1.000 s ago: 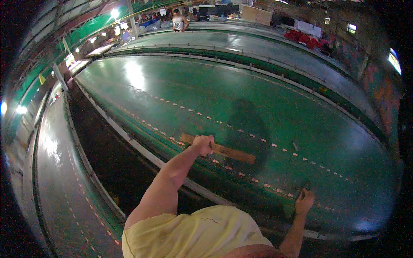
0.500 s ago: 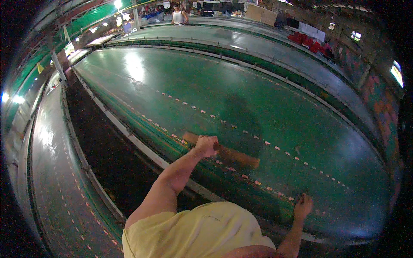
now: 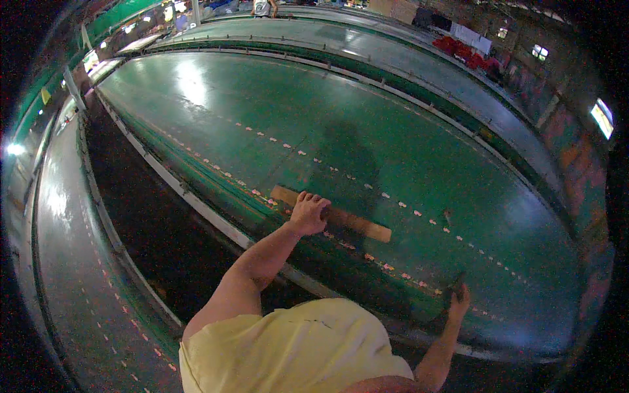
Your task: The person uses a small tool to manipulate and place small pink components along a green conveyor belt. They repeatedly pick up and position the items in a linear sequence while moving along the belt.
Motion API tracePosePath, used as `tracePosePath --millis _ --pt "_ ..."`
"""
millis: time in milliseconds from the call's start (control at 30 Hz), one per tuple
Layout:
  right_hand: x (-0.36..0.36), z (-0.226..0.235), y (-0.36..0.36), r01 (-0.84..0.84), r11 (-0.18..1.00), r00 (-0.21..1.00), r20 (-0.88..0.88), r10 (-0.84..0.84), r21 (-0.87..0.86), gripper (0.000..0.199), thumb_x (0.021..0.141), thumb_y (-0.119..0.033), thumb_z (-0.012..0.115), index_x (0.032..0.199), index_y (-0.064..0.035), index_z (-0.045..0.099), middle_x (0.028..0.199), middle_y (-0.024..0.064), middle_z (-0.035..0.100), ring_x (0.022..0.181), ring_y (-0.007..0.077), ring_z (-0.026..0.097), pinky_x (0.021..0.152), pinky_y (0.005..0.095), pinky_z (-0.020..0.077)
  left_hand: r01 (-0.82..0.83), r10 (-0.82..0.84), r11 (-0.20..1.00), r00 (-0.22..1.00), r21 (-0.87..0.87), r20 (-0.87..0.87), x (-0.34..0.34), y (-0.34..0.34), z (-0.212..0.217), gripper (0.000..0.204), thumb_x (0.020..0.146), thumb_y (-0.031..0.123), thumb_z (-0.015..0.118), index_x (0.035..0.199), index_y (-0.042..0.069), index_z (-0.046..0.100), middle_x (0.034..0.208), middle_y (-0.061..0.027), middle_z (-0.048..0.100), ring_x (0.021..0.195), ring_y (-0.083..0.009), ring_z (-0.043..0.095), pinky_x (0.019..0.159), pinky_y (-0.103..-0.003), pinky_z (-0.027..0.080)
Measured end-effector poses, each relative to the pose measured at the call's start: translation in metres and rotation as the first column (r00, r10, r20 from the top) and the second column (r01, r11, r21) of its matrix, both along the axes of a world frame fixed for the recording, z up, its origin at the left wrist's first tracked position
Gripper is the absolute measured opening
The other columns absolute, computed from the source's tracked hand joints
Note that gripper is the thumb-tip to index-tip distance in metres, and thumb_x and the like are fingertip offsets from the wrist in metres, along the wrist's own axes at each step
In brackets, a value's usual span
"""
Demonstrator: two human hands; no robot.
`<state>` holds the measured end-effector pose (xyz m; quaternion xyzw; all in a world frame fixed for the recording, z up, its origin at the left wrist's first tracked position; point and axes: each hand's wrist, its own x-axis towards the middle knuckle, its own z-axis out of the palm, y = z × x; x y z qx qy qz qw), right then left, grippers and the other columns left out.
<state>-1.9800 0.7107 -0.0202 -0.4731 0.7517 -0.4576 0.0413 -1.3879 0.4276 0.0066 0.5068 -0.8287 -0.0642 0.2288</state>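
My left hand [image 3: 310, 215] is closed over a long flat wooden bar [image 3: 360, 224], brown with a lighter far end. Its fingers curl over the bar's upper edge. The bar lies slantwise at the near side of a long green table [image 3: 419, 170], across a row of small pink-and-white marks [image 3: 255, 192]. My right hand [image 3: 461, 301] is farther right, over the table's near edge. Its fingers look curled around something dark that I cannot make out, close to the end of that row of marks.
A second row of small pale marks [image 3: 401, 204] runs along the table's middle. To the left, past a dark gap [image 3: 151, 196], stands another long table [image 3: 59, 229] with similar marks. More long tables stretch behind, where a person [image 3: 262, 8] stands. Red cloth [image 3: 458, 49] lies at the back right.
The whole view has shifted, so the scene sits higher and farther left. My left fingers show more clearly over the bar's edge. A dark thing now shows by my right fingers.
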Motion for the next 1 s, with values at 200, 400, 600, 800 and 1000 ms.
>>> tracePosePath --millis 200,400,600,800,1000 --pt "0.079 0.040 0.053 0.137 0.987 0.910 -0.405 -0.094 0.079 0.035 0.106 -0.022 0.071 0.133 -0.0009 0.071 0.123 0.0193 0.072 0.115 0.0354 0.066 0.107 0.0483 0.0495 0.187 -0.185 0.982 0.981 -0.013 0.061 -0.017 0.021 -0.004 0.072 0.088 0.036 0.083 0.153 0.019 0.059 0.150 -0.0113 0.060 0.147 -0.0365 0.050 0.131 -0.062 0.025" --pt "0.169 0.010 0.112 0.000 0.998 0.982 -0.188 0.012 0.065 0.027 0.112 -0.020 0.059 0.126 0.0000 0.071 0.118 0.0196 0.069 0.113 0.0391 0.060 0.106 0.0545 0.0441 0.199 -0.205 0.978 0.968 0.058 0.145 -0.028 0.013 0.000 0.076 0.093 0.046 0.078 0.160 0.023 0.052 0.156 -0.0124 0.056 0.148 -0.0416 0.048 0.128 -0.069 0.027" --pt "0.233 0.034 0.106 0.067 0.957 0.920 -0.389 0.050 0.281 0.037 0.101 -0.006 0.065 0.138 -0.0023 0.063 0.129 0.0176 0.069 0.121 0.0418 0.058 0.108 0.0561 0.0416 0.192 -0.204 0.976 0.970 0.098 0.130 -0.030 0.021 0.014 0.071 0.094 0.034 0.080 0.158 0.020 0.051 0.152 -0.0133 0.055 0.148 -0.0390 0.046 0.131 -0.063 0.025" --pt "0.238 0.038 0.105 0.127 0.922 0.922 -0.385 0.026 0.366 0.045 0.095 -0.002 0.068 0.140 -0.0029 0.062 0.131 0.0167 0.070 0.123 0.0423 0.059 0.110 0.0566 0.0398 0.227 -0.238 0.967 0.968 0.119 0.086 -0.027 0.021 0.012 0.074 0.093 0.032 0.081 0.158 0.016 0.051 0.156 -0.0147 0.053 0.151 -0.0388 0.044 0.131 -0.063 0.024" --pt "0.217 0.034 0.106 -0.002 0.944 0.930 -0.347 0.124 0.331 0.038 0.100 -0.008 0.067 0.137 -0.0032 0.063 0.124 0.0158 0.071 0.120 0.0408 0.060 0.110 0.0545 0.0406 0.238 -0.240 0.970 0.969 0.044 0.058 -0.021 0.021 0.002 0.073 0.092 0.031 0.081 0.157 0.017 0.053 0.156 -0.0150 0.053 0.152 -0.0383 0.044 0.131 -0.063 0.023"
